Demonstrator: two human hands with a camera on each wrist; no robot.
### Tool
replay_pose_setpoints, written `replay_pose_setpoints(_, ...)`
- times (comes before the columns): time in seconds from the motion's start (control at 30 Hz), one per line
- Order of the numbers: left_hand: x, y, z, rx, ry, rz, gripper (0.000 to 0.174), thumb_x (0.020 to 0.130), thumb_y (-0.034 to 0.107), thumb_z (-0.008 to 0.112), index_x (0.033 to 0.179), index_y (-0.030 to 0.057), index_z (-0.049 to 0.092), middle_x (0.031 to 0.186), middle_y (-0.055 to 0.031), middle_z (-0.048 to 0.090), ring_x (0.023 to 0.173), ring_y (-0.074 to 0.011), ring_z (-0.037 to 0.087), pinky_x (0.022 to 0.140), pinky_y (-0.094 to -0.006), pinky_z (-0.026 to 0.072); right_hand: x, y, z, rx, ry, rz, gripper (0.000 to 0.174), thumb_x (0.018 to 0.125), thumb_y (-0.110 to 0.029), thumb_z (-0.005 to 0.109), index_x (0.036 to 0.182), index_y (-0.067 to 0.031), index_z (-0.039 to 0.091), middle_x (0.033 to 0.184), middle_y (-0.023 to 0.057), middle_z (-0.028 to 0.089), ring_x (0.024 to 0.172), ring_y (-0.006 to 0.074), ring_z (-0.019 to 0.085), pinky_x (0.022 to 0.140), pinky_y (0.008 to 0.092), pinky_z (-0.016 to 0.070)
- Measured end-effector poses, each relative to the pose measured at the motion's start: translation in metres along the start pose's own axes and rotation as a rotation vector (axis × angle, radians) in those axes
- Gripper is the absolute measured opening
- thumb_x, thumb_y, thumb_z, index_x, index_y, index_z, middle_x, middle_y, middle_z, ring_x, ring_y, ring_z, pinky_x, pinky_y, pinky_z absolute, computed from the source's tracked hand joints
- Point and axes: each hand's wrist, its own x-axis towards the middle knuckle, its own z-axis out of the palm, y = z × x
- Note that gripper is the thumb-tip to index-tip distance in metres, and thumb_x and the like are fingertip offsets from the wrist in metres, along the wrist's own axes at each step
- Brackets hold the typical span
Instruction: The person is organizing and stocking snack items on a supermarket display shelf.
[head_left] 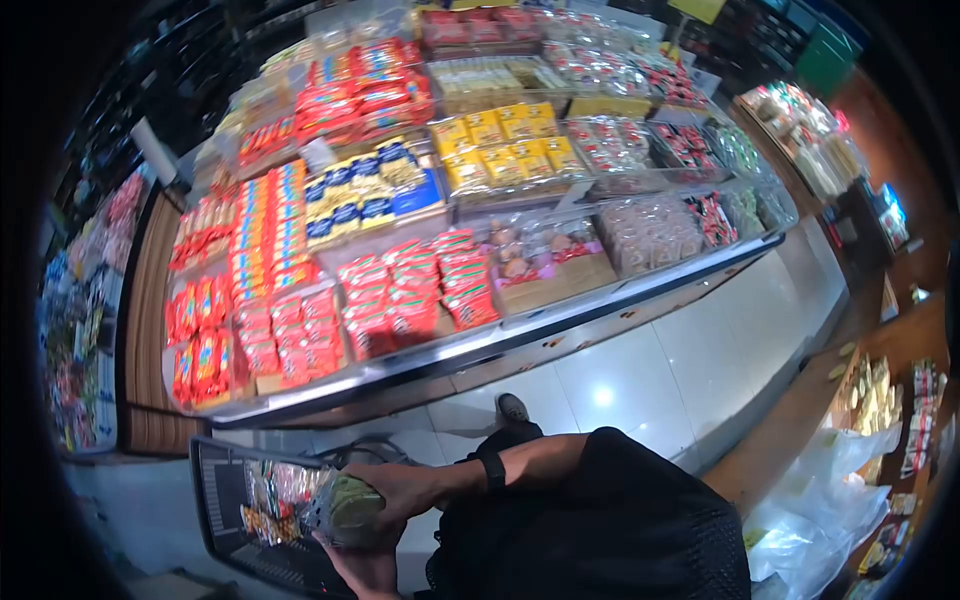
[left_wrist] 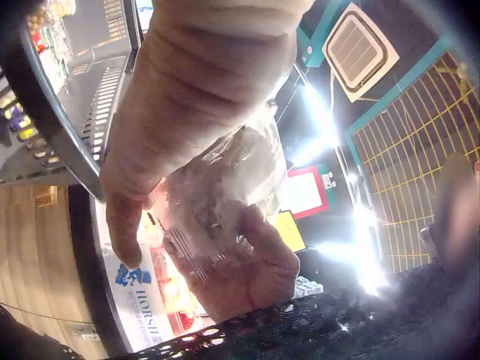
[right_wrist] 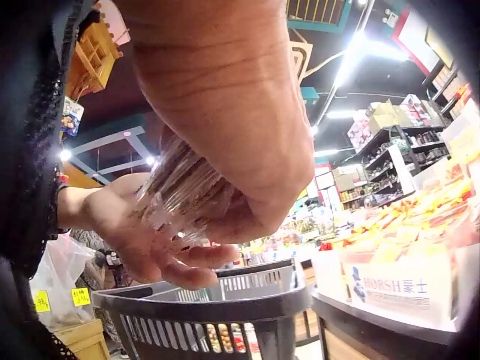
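Over the basket (head_left: 208, 490), both hands hold a clear plastic packet (head_left: 352, 505) with pale green contents. My right hand (head_left: 395, 490), with a dark band at its wrist, grips the packet from above. From the near side my left hand (head_left: 362, 562) supports it, thumb along the wrapping. In the right wrist view the left hand (right_wrist: 154, 244) lies under the crinkled packet (right_wrist: 184, 187), fingers bent slightly round it. The left wrist view shows the right hand's fingers (left_wrist: 262, 262) against the clear wrapping (left_wrist: 225, 180). Other small snack packets (head_left: 268, 520) lie inside the basket.
A large display stand (head_left: 500, 345) with compartments of red, yellow and clear snack packs stands ahead. At right, a wooden counter (head_left: 765, 455) bears clear plastic bags (head_left: 830, 500) and more goods. Another shelf (head_left: 150, 300) stands at left. Tiled floor (head_left: 610, 375) runs between.
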Motion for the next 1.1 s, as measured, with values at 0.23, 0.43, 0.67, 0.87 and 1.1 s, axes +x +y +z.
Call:
replay_pose_setpoints(0.23, 0.087, -0.070, 0.068, 0.090, -0.039, 0.077, 0.076, 0.095, 0.068, 0.037, 0.143, 0.0100, 0.042, 0.142, -0.0122, 0.049, 0.128, -0.0280, 0.047, 0.108, -0.0474, 0.0366, -0.075, -0.024, -0.123, -0.004, 0.129, 0.058, 0.086, 0.066, -0.022, 0.078, 0.136, -0.0005, 0.034, 0.117, 0.0162, 0.058, 0.108, 0.0233, 0.060, 0.090, 0.0344, 0.0505)
replay_pose_setpoints(0.43, 0.127, -0.125, 0.133, 0.652, -0.175, 0.151, 0.057, 0.099, 0.038, 0.053, 0.146, 0.0092, 0.037, 0.143, -0.0115, 0.046, 0.129, -0.0253, 0.047, 0.109, -0.0442, 0.0360, -0.123, -0.036, -0.178, 0.016, 0.285, 0.159, 0.088, 0.065, -0.030, 0.080, 0.131, 0.0052, 0.035, 0.108, 0.0190, 0.062, 0.101, 0.0274, 0.064, 0.086, 0.0354, 0.0515)
replay_pose_setpoints(0.67, 0.158, -0.153, 0.167, 0.527, -0.196, -0.092, 0.053, 0.102, 0.037, 0.047, 0.144, 0.0046, 0.039, 0.140, -0.0117, 0.049, 0.128, -0.0269, 0.049, 0.105, -0.0425, 0.0410, -0.165, -0.055, -0.204, -0.087, 0.401, 0.202, 0.087, 0.073, -0.026, 0.076, 0.137, 0.0029, 0.025, 0.112, 0.0217, 0.060, 0.103, 0.0294, 0.065, 0.088, 0.0372, 0.0521)
replay_pose_setpoints(0.87, 0.169, -0.153, 0.183, 0.451, -0.437, -0.256, 0.044, 0.101, 0.025, 0.049, 0.138, 0.0022, 0.044, 0.133, -0.0110, 0.054, 0.123, -0.0219, 0.051, 0.103, -0.0368, 0.0412, -0.181, -0.029, -0.199, -0.163, 0.583, 0.223, 0.088, 0.075, -0.033, 0.078, 0.138, 0.0010, 0.027, 0.115, 0.0204, 0.059, 0.106, 0.0294, 0.063, 0.090, 0.0378, 0.0498)
replay_pose_setpoints(1.1, 0.166, -0.150, 0.167, 0.571, -0.371, -0.336, 0.052, 0.097, 0.011, 0.051, 0.145, 0.0023, 0.032, 0.139, -0.0132, 0.046, 0.128, -0.0243, 0.046, 0.109, -0.0399, 0.0351, -0.192, -0.022, -0.184, -0.015, 0.621, 0.146, 0.079, 0.079, -0.036, 0.075, 0.135, 0.0011, 0.034, 0.123, 0.0183, 0.055, 0.118, 0.0242, 0.054, 0.098, 0.0353, 0.0429)
